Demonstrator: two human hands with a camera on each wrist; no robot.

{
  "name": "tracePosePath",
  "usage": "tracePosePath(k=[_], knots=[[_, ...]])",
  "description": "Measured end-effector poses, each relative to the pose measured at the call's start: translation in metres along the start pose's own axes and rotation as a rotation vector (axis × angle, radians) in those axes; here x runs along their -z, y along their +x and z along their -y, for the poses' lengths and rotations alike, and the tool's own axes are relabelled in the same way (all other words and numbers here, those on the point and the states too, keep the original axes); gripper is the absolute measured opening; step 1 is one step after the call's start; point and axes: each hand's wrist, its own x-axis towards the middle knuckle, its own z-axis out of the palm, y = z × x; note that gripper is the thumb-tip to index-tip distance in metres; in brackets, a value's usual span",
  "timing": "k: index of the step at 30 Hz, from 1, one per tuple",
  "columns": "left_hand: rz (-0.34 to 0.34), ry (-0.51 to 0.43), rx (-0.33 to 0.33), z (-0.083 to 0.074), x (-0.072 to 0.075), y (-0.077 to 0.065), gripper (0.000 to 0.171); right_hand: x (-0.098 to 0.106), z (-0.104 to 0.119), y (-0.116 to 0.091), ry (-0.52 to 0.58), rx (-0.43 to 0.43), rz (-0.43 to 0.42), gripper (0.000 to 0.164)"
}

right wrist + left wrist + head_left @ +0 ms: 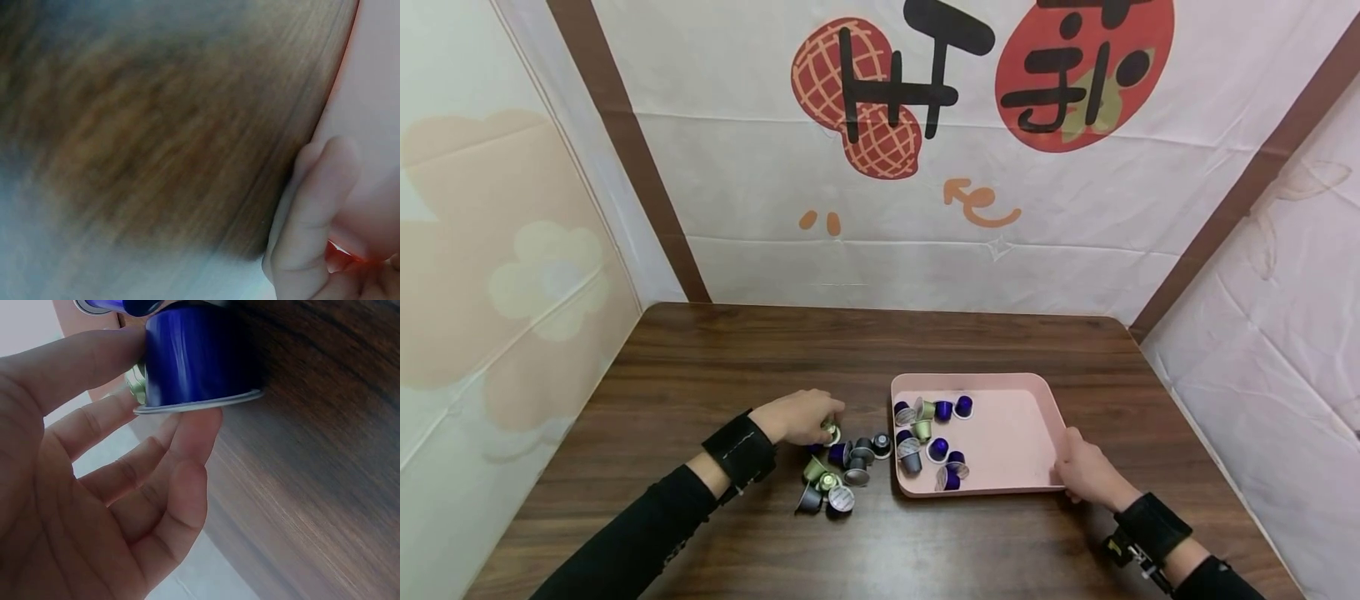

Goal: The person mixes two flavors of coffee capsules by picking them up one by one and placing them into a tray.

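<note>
My left hand (801, 417) pinches a green coffee capsule (832, 432) at the back of a loose pile on the table. In the left wrist view a blue capsule (200, 356) stands large in front of the fingertips and hides most of the green capsule (135, 384). Beside that hand lie more capsules, among them a dark grey capsule (808, 499) and a silver-lidded capsule (840, 500). My right hand (1090, 469) grips the right rim of a pink tray (1007, 442), near its front corner. The right wrist view shows its thumb (325, 187) over the tray's edge.
Several blue, green and grey capsules lie in the tray's left half, including a blue capsule (963, 406) near its back wall. The pile reaches close to the tray's left rim. A printed cloth (737, 167) hangs behind the wooden table (760, 350).
</note>
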Motion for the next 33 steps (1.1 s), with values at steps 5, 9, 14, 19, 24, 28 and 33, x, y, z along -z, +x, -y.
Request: tracePosePath(k=[5,9,14,19,24,28,33], knots=[[0.004,0.003,-0.007,0.001,0.000,0.003,0.016,0.000,0.001,-0.001,0.002,0.007,-0.004,0.036],[0.014,0.015,-0.009,0.000,-0.001,0.005,0.016,0.001,0.003,-0.003,0.016,0.007,0.006,0.035],[0.013,0.020,-0.016,-0.001,-0.003,0.008,0.013,0.001,0.004,-0.005,0.023,0.006,0.011,0.034],[0.011,0.015,-0.035,0.000,-0.002,0.011,0.012,0.001,0.005,-0.005,0.023,0.006,0.006,0.030],[-0.008,0.023,-0.050,0.000,0.006,0.013,0.010,0.002,0.005,-0.005,0.007,-0.001,0.013,0.033],[-0.038,0.018,-0.066,-0.003,0.017,0.016,0.009,0.003,0.005,-0.004,0.005,-0.012,0.018,0.036],[-0.075,0.010,-0.097,-0.012,0.028,0.022,0.010,0.004,0.004,-0.002,0.006,-0.032,0.027,0.039]])
